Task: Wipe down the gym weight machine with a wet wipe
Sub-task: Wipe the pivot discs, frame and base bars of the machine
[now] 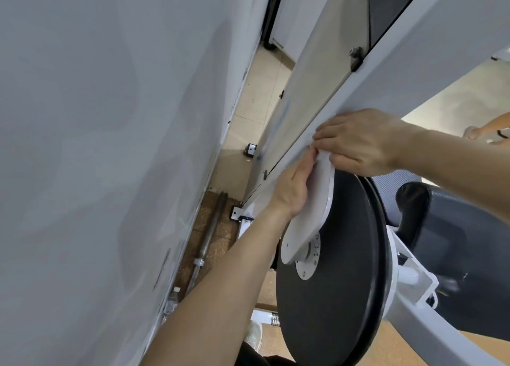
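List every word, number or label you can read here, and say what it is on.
No text reads clearly.
Marks on the white hub dial of the black disc: too small and blurred.
Bottle by the wall: label unreadable.

Matt black disc (345,269) — smooth white painted-metal frame (408,70).

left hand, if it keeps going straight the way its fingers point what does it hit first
Probably the right hand, whose fingers lie right beyond the left hand's fingertips against the machine's white frame beam; depth there is hard to judge.
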